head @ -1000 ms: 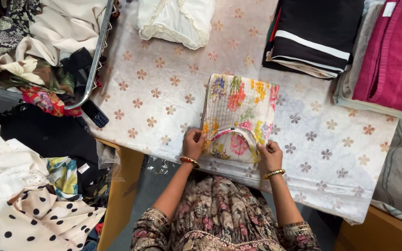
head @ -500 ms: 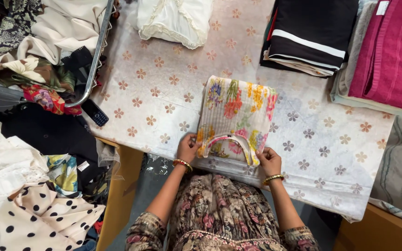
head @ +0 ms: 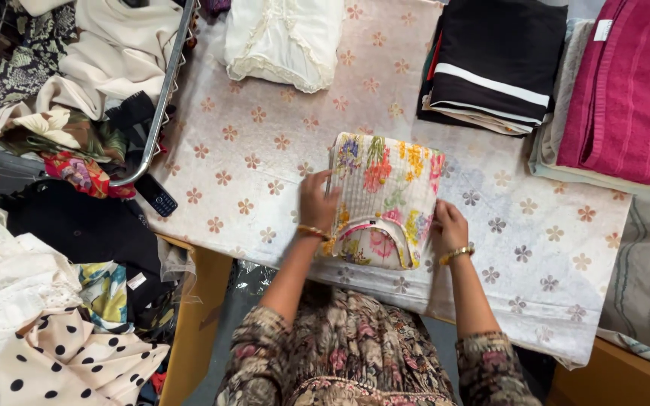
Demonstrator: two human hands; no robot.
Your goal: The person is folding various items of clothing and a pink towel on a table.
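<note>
A folded white garment with colourful flower embroidery [head: 385,195] lies on the table's flower-patterned cloth [head: 265,150]. My left hand [head: 317,201] presses against the garment's left edge, fingers spread. On the right edge rests my right hand [head: 449,225], fingers flat beside the neckline. Both wrists carry gold bangles. Neither hand lifts the garment off the cloth.
A folded white lace piece [head: 283,37] lies at the back. A black folded stack with a white stripe [head: 494,64] and a magenta towel [head: 630,90] sit at the right. A wire basket of clothes [head: 77,98], a black phone [head: 154,195] and a polka-dot cloth [head: 54,361] are left.
Both hands have slid up from the garment's near edge to its two sides. The garment has shifted slightly away from me.
</note>
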